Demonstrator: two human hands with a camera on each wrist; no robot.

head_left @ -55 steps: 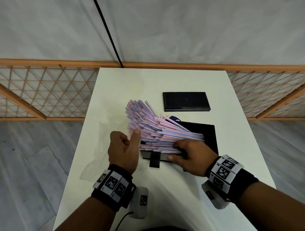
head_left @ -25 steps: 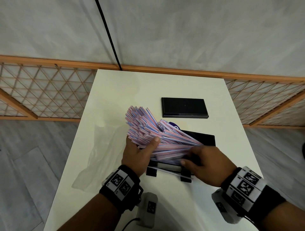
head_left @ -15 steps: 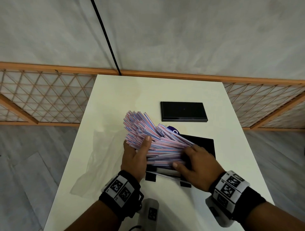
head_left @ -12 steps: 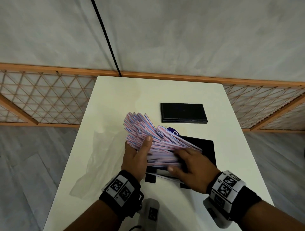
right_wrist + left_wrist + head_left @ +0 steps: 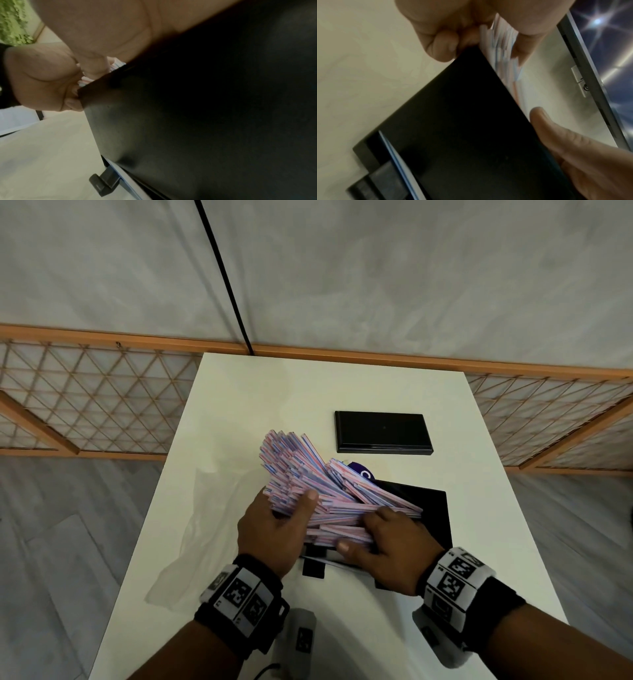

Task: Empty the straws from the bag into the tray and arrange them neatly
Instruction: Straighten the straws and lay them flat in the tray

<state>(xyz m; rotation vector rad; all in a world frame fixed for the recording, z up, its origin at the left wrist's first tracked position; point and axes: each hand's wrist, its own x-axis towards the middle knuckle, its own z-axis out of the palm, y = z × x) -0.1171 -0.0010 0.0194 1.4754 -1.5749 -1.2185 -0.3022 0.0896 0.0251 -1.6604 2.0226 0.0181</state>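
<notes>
Head view: we see a thick bundle of striped pink-and-blue straws [image 5: 325, 494] lying across the black tray [image 5: 433, 515] on the white desk [image 5: 274, 392], its far ends fanned out beyond the tray's left edge. Our left hand [image 5: 274, 529] grips the bundle from the left — thumb pressed on top, fingers curled beneath. Our right hand [image 5: 387, 546] clasps the near right part of the bundle, fingers bent over the straws and thumb at their near edge. The emptied clear plastic bag [image 5: 198, 529] lies flat on the desk just left of the left hand. A second black tray [image 5: 383, 432] sits farther back, apart from the first. In the left wrist view the bundle [image 5: 503, 44] shows blurred between both hands above the tray's dark side [image 5: 462, 121].
</notes>
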